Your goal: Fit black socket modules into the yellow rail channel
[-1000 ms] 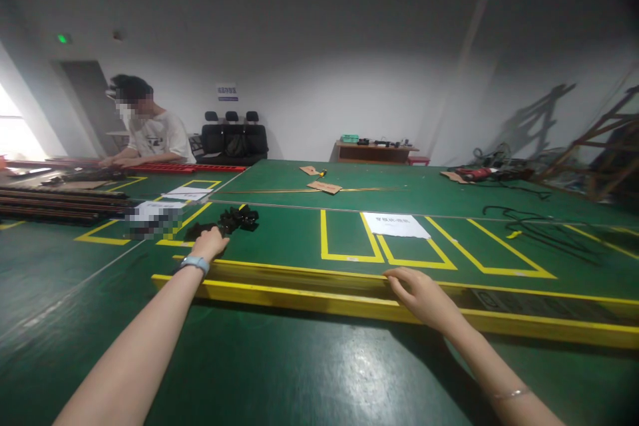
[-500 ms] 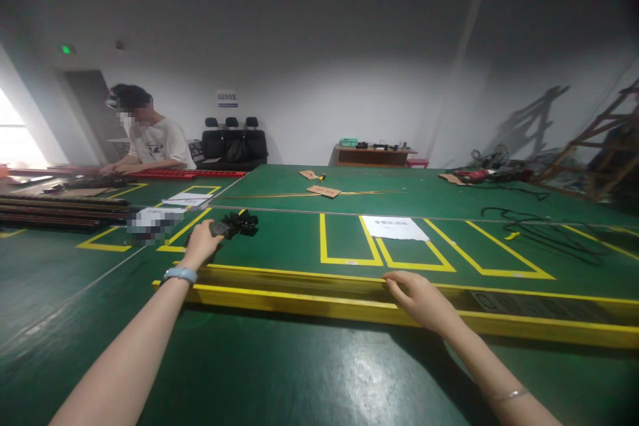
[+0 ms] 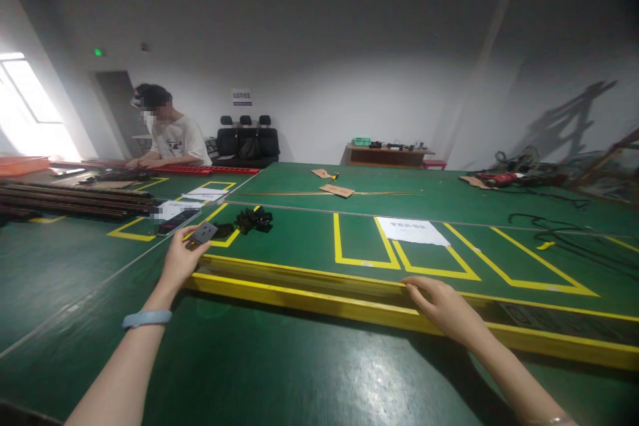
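Observation:
A small dark socket module (image 3: pixel 204 233) is gripped between the thumb and fingers of my left hand (image 3: pixel 180 259), just above the left end of a long yellow channel (image 3: pixel 299 298). My right hand (image 3: pixel 439 303) has its thumb and fingers closed on the far edge of that channel, toward the right. Behind my left hand, a pile of black parts (image 3: pixel 253 219) lies on the green table (image 3: pixel 299 373). A white paper label (image 3: pixel 413 231) rests beyond the channel among yellow tape outlines.
At the far left a person (image 3: pixel 180 140) leans over red rails (image 3: pixel 214 170). Dark long bars (image 3: pixel 74 201) lie at the left. Cardboard pieces (image 3: pixel 337 191) and thin rods are mid-table. Black cables (image 3: pixel 554 233) and a red tool (image 3: pixel 499 180) are at the right.
My left hand has drawn back from the black pile toward me, and a socket module now shows in it. My right hand stays at the channel. The view has shifted slightly left.

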`<state>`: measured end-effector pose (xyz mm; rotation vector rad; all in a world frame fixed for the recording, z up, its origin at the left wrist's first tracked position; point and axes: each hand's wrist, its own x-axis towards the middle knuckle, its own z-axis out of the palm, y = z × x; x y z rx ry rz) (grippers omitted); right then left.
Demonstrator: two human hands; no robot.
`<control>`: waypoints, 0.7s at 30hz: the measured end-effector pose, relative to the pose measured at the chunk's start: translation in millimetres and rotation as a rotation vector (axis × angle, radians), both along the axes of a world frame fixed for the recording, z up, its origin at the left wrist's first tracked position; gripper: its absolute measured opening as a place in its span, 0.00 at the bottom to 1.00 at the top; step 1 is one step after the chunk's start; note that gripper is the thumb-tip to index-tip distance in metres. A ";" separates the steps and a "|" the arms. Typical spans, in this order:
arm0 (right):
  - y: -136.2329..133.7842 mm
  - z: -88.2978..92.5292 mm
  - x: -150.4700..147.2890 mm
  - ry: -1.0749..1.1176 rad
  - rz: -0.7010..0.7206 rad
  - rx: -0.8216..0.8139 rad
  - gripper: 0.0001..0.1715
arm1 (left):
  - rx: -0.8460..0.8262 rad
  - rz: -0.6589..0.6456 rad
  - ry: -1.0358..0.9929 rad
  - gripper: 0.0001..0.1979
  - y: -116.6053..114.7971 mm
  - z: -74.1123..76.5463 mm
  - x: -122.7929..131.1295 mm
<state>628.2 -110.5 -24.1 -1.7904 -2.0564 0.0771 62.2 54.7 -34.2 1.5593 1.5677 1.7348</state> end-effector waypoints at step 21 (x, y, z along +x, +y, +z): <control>2.2 -3.0 2.8 0.017 0.002 -0.022 0.24 | -0.070 -0.129 -0.492 0.21 -9.9 9.4 6.7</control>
